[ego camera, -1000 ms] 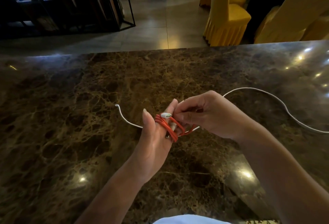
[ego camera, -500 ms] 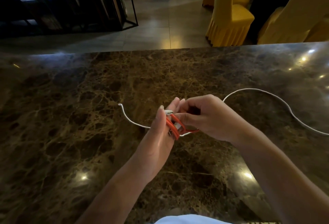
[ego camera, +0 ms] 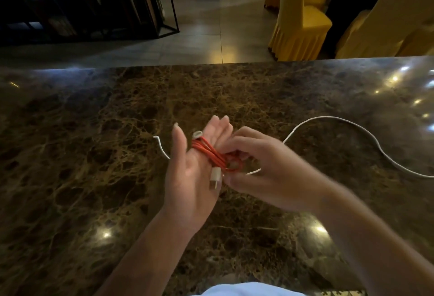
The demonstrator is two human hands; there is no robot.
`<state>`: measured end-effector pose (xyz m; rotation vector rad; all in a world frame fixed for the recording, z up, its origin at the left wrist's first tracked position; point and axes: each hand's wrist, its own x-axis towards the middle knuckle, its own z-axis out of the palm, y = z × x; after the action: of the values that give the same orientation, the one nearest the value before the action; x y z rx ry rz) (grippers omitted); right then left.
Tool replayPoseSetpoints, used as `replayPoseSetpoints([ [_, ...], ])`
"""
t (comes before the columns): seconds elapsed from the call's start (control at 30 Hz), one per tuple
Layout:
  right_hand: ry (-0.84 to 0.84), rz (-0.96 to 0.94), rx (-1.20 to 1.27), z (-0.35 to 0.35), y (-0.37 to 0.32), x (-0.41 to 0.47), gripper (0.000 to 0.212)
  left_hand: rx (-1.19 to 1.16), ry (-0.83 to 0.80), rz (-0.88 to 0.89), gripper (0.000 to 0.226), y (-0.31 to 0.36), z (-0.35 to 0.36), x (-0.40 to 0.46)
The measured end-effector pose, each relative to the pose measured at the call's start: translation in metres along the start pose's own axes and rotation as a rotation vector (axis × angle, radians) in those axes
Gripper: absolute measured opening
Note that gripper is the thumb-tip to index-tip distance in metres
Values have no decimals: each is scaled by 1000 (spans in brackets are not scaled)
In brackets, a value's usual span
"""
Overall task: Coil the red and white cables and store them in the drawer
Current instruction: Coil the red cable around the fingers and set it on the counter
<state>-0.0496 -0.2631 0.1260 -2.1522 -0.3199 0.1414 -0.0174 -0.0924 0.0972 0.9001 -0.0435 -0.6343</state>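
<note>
The red cable [ego camera: 212, 154] is wound in several loops around the straight fingers of my left hand [ego camera: 192, 173], palm turned up over the marble counter. Its pale plugs stick out, one near the fingertips and one by the palm. My right hand [ego camera: 263, 166] pinches the red loops at their right side with curled fingers. The white cable [ego camera: 347, 123] lies loose on the counter, arcing from under my hands out to the right edge, with its other end showing left of my left hand. No drawer is in view.
The dark brown marble counter [ego camera: 94, 166] fills the lower view, its far edge running across the frame. Beyond it are yellow-covered chairs [ego camera: 303, 20] at right and a black metal rack [ego camera: 94, 2] at left on the tiled floor.
My left hand has turned palm up and its fingers spread straighter, showing the red coil and lower plug. My right hand shifted slightly right and down, still pinching the loops.
</note>
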Motion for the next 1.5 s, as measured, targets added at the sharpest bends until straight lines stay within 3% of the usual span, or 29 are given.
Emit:
replayPoseSetpoints([
  [0.07, 223, -51, -140, 20, 2, 0, 52, -54, 6, -10, 106, 3, -3, 3],
  [0.13, 301, -136, -258, 27, 5, 1, 48, -83, -17, -45, 110, 1, -7, 4],
  [0.33, 239, -259, -648, 30, 1, 1, 35, -14, 71, -79, 106, -5, -23, 4],
  [0.53, 215, -414, -762, 23, 2, 14, 21, -62, 107, -90, 105, 2, -22, 6],
  [0.67, 175, -593, -720, 20, 7, 14, 14, -193, -19, -138, 110, 6, -23, 5],
  [0.93, 158, -517, -405, 37, 16, 1, 18, -369, 47, -205, 113, 9, -27, 6],
  [1.2, 170, -398, 57, 41, 6, -19, 18, -272, 127, -168, 112, 3, -19, 11],
  [1.37, 354, 111, 811, 14, 8, -10, 21, 71, -13, -12, 137, -1, -4, -2],
  [1.43, 324, 320, 892, 10, 11, -5, 23, 177, -65, 23, 137, -1, -1, -7],
  [1.5, 316, 407, 847, 9, 14, 0, 19, 229, -82, 49, 134, -2, 0, -9],
])
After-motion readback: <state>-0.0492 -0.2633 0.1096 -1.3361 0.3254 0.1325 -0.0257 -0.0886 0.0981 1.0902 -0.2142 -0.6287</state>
